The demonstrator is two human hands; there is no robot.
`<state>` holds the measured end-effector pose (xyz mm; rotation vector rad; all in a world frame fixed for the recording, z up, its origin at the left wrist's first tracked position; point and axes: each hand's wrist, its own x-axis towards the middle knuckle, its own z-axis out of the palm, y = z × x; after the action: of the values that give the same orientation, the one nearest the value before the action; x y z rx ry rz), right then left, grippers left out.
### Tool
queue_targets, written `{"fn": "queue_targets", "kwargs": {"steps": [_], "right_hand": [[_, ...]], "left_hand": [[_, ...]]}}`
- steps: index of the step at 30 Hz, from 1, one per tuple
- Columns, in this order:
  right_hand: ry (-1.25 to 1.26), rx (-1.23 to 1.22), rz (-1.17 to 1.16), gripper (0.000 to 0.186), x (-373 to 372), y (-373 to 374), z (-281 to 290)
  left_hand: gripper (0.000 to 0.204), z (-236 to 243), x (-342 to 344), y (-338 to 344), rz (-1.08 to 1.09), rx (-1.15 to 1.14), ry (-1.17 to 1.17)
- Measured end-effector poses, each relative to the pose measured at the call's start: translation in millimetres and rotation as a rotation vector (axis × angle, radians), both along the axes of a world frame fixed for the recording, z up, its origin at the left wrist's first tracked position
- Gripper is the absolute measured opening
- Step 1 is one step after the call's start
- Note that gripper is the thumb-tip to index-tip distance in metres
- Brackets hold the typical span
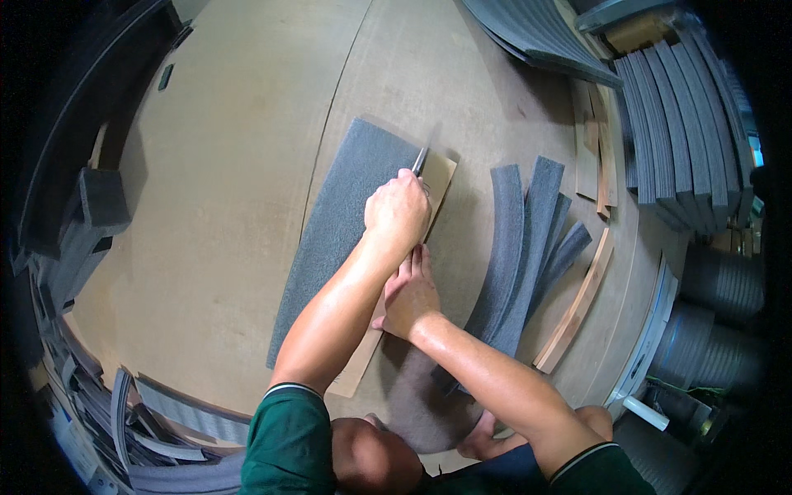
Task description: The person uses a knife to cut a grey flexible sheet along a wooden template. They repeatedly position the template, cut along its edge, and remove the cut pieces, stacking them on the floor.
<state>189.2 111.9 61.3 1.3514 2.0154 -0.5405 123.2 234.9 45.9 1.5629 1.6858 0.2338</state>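
Two hands work at the middle of the table (231, 190), and we see them cross: the left hand (398, 210) reaches over from the left, and the right hand (410, 293) comes in from the right beneath that forearm. We see the left hand's fingers curled tight round the handle of a knife (421, 158), whose blade points away toward the far end of a strip (441, 177) of brown board. We see the right hand lying flat, fingers together and stretched, pressing the strip down just beside the near end of the cut line. A grey foam sheet (338, 223) lies on the table with its right edge along the strip; the blade sits at that edge, near the sheet's far corner. Right of the hands lie cut foam strips (528, 239), and beyond them a wooden batten (577, 305). Stacked foam sheets (676, 124) stand at the far right.
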Motion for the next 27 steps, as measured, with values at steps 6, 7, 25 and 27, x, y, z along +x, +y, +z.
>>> {"fn": "queue_targets", "kwargs": {"steps": [6, 7, 25, 27], "right_hand": [[0.012, 0.097, 0.003, 0.14, 1, 0, 2], [0.027, 0.12, -0.019, 0.14, 0, 0, 2], [0.055, 0.188, -0.052, 0.147, -1, -8, 8], [0.013, 0.179, -0.04, 0.143, -1, -8, 7]], "left_hand": [[0.036, -12, 3, 15, -0.044, 0.025, 0.041], [0.035, -12, 1, 12, -0.069, 0.013, 0.058], [0.032, 30, -179, -395, -0.082, -0.532, 0.177], [0.032, 44, -203, -448, -0.078, -0.66, 0.256]]}}
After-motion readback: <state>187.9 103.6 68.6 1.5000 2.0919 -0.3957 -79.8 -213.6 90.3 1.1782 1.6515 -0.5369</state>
